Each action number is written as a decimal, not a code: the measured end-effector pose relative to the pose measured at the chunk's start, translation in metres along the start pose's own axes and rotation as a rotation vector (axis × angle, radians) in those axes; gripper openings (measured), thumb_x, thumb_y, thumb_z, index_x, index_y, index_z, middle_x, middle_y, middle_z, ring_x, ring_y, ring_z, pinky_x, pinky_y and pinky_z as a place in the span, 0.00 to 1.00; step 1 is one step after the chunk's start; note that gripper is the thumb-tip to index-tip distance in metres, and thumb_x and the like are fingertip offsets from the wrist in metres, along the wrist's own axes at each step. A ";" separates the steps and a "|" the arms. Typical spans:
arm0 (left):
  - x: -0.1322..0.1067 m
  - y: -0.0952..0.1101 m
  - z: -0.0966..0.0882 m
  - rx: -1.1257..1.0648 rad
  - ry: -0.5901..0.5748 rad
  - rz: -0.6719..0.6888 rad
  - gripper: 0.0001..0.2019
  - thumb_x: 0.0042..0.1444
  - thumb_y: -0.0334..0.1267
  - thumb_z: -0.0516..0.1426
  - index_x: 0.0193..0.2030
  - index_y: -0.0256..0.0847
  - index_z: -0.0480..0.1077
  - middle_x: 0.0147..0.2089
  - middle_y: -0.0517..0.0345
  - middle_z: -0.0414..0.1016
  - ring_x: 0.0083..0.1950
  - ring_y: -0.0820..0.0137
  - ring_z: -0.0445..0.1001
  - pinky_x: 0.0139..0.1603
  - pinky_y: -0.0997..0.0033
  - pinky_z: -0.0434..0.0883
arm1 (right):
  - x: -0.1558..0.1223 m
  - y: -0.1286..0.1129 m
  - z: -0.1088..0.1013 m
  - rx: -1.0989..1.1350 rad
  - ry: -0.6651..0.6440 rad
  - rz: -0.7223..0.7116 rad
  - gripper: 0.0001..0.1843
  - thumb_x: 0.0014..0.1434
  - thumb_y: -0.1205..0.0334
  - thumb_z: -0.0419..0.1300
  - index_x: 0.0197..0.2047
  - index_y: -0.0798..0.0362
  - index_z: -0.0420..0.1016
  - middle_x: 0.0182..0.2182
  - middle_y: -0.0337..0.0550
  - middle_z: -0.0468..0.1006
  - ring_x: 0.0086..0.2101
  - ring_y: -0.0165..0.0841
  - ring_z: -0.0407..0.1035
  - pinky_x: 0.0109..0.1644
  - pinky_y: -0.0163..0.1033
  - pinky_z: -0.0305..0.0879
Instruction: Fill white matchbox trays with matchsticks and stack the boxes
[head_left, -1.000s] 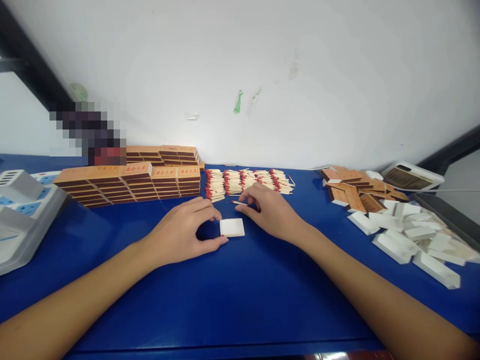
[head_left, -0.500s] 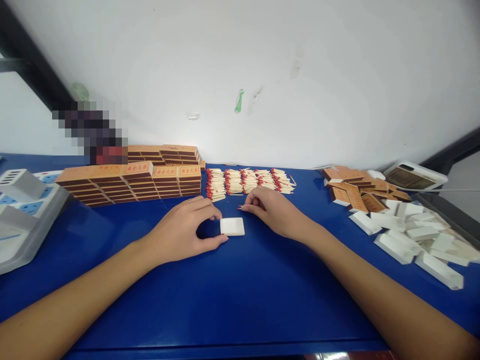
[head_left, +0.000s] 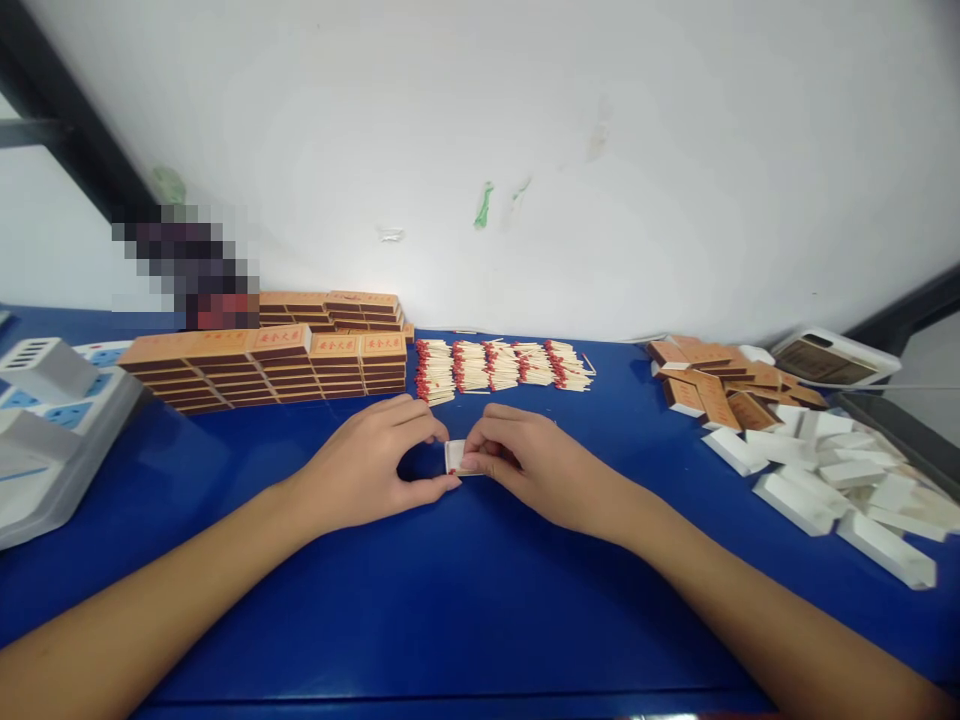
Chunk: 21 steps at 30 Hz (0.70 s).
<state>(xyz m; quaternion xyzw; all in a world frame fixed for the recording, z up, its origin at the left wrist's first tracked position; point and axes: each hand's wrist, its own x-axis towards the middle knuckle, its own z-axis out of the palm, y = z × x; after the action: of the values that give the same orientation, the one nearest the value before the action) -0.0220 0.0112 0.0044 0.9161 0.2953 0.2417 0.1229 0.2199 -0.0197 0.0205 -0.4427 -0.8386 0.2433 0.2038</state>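
A small white matchbox tray (head_left: 454,455) lies on the blue table (head_left: 465,580) between my hands. My left hand (head_left: 367,465) curls around its left end, thumb and forefinger pinching it. My right hand (head_left: 525,460) covers its right part, fingers pressed together over it; red match heads peek out at the fingertips. Bundles of red-tipped matches (head_left: 499,365) lie in a row just behind my hands.
Stacked orange matchboxes (head_left: 262,365) stand at the back left. Loose orange sleeves (head_left: 712,385) and white trays (head_left: 825,475) are heaped at the right. A white power strip (head_left: 45,430) sits at the far left, a white device (head_left: 832,358) at the far right.
My right hand picked matches up from beside the bundles and came back and down onto the white tray. My left hand stayed on the tray.
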 end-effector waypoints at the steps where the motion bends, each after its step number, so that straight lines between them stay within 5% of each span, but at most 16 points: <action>1: 0.000 0.000 0.000 0.002 -0.003 0.002 0.11 0.64 0.45 0.65 0.46 0.41 0.74 0.44 0.56 0.78 0.44 0.64 0.74 0.45 0.62 0.72 | 0.000 0.002 -0.001 0.007 0.018 -0.011 0.06 0.72 0.63 0.62 0.41 0.51 0.78 0.35 0.39 0.75 0.34 0.31 0.68 0.38 0.37 0.61; 6: 0.000 -0.002 0.000 0.005 -0.017 0.012 0.12 0.64 0.46 0.66 0.47 0.42 0.75 0.45 0.55 0.79 0.45 0.64 0.75 0.47 0.62 0.72 | 0.002 0.022 -0.015 -0.133 0.119 0.026 0.05 0.72 0.64 0.61 0.42 0.52 0.77 0.36 0.42 0.76 0.35 0.34 0.69 0.39 0.39 0.62; 12: 0.000 -0.001 -0.002 0.006 -0.046 0.016 0.14 0.65 0.48 0.66 0.48 0.41 0.76 0.45 0.55 0.79 0.45 0.64 0.75 0.47 0.63 0.72 | 0.003 0.046 -0.027 -0.100 -0.036 0.119 0.05 0.71 0.62 0.61 0.41 0.51 0.76 0.38 0.42 0.76 0.35 0.34 0.69 0.39 0.39 0.63; 21: -0.001 -0.002 -0.002 0.010 -0.027 0.011 0.14 0.64 0.48 0.67 0.47 0.41 0.75 0.45 0.55 0.79 0.45 0.64 0.75 0.46 0.63 0.72 | 0.000 0.017 -0.018 -0.051 0.053 -0.002 0.05 0.73 0.62 0.60 0.42 0.51 0.75 0.38 0.41 0.75 0.37 0.33 0.69 0.40 0.39 0.64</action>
<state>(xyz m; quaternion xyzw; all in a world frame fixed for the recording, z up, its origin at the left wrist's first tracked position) -0.0245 0.0127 0.0045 0.9216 0.2897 0.2284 0.1208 0.2410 -0.0077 0.0255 -0.4532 -0.8393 0.2101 0.2147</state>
